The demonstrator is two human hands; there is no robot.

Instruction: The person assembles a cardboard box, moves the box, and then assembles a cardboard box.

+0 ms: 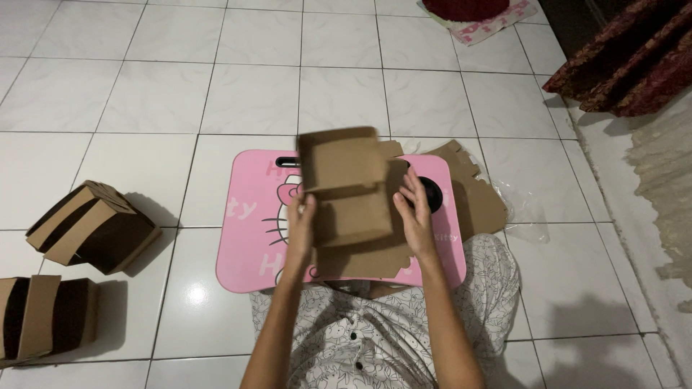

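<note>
Both hands' grip (358,220): cardboard box (346,187), pink tray (249,216)

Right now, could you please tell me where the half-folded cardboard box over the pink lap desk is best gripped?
Grip the cardboard box by its two side walls, coming in from left and right, as the left hand and right hand do. Its flaps look loose and partly folded, so the flat sides probably give the firmest hold.

White tiled floor (346,86), pink lap table (245,216), folded boxes (94,227)
</note>
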